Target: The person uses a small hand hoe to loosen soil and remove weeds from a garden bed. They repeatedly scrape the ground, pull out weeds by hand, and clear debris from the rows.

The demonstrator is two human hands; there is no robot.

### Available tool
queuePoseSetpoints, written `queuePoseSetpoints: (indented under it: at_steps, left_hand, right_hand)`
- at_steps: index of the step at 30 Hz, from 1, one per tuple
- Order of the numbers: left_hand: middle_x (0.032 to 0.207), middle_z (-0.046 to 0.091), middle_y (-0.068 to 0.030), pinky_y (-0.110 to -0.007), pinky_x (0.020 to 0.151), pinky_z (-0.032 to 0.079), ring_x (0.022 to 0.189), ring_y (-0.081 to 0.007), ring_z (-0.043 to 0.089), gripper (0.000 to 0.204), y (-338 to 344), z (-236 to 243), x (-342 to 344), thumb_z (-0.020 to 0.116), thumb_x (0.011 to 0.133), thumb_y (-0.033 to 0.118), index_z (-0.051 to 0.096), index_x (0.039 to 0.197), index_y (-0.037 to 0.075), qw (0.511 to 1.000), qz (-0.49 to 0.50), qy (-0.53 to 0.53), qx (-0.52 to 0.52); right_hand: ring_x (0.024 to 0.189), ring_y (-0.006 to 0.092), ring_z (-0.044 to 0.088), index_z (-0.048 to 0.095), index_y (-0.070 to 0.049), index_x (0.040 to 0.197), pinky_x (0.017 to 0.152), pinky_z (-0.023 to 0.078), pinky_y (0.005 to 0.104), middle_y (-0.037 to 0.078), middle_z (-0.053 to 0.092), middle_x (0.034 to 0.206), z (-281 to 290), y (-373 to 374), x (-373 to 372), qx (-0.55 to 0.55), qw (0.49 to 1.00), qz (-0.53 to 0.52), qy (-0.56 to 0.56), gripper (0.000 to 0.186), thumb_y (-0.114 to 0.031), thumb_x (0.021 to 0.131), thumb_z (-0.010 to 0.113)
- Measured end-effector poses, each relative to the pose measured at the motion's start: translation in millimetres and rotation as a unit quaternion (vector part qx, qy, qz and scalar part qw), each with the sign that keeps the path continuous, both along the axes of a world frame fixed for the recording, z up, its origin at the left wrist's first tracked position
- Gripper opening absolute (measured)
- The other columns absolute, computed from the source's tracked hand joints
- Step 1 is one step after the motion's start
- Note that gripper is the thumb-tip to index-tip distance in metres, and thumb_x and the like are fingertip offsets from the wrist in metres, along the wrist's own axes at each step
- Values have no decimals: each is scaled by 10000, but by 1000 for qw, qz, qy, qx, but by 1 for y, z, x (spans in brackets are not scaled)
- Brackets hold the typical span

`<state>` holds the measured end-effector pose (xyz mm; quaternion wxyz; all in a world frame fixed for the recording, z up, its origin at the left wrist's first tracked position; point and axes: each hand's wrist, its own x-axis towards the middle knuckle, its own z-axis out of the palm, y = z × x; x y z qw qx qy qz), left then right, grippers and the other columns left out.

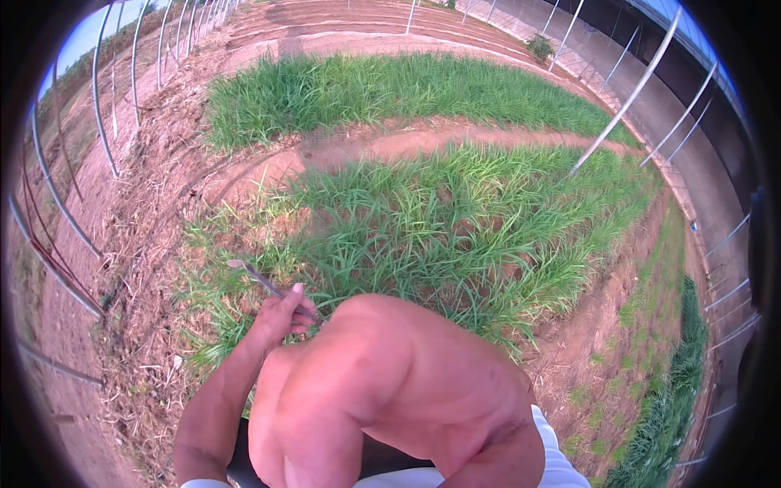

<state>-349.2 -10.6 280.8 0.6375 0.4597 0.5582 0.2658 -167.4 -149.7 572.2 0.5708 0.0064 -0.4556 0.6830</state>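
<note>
My left hand [284,313] is closed around a slender hand tool [259,277], its thumb uppermost. A narrow brownish shaft sticks out of the fist toward the upper left and ends in a slightly flattened tip. The tool's other end is hidden behind my fist and bare leg, so its exact kind does not show. Green grass-like plants [423,228] stand just beyond the hand, and thinner, yellowish blades surround the tool. Bent bare limbs [366,366] fill the lower middle of the view. My right hand does not show.
Dry straw and soil [138,342] lie to the left beside curved metal poles [50,203]. A bare soil path [407,146] separates the near plants from a far green strip [407,85]. A slanting pole [630,98] rises at the right, before a dark sheet-covered structure [691,73].
</note>
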Motion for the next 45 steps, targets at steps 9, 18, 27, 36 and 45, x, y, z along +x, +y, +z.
queuePoseSetpoints:
  at_steps: [9, 18, 27, 36, 45]
  left_hand:
    - [918, 696, -84, -328, 678, 577, 770, -178, 659, 487, 1, 5, 6, 499, 1066, 498, 660, 991, 44, 999, 1, -18, -30]
    - [960, 699, -106, -344, 720, 572, 823, -190, 669, 523, 0, 7, 8, 492, 1064, 512, 676, 1019, 24, 1000, -4, -12, -23]
    - [965, 718, -97, -330, 738, 562, 859, -202, 686, 490, 1, 16, 16, 576, 1017, 482, 703, 1051, 10, 999, -11, -35, -8]
    - [974, 719, -113, -384, 777, 578, 893, -226, 699, 589, -4, 20, 11, 503, 1025, 565, 704, 1040, 10, 999, 11, -40, -14]
    - [1057, 678, -138, -422, 892, 554, 1022, -247, 645, 664, -2, 24, 13, 404, 1062, 596, 708, 1064, 5, 986, 63, -154, -11]
  right_hand:
    - [734, 91, 622, 583, 14, 1072, 632, 477, 227, 60, 665, 910, -38, 14, -16, 20, 992, 123, 4, 395, -165, 774, 769]
    - [793, 116, 633, 595, -32, 1065, 712, 512, 268, 44, 663, 969, -43, 20, -16, 82, 993, 52, -71, 310, -192, 823, 704]
    - [758, 52, 544, 531, -36, 1051, 674, 473, 221, 16, 592, 964, -69, 63, -21, -16, 980, 96, -171, 130, -23, 977, 637]
    - [676, 32, 568, 595, -41, 1033, 561, 480, 214, -11, 621, 812, -114, 131, 1, 44, 893, -189, -406, 102, -109, 1005, 665]
    - [1039, 253, 693, 638, -27, 1179, 923, 539, 391, 155, 715, 1085, -217, 109, 51, -21, 647, -114, -753, 499, -474, 964, 691]
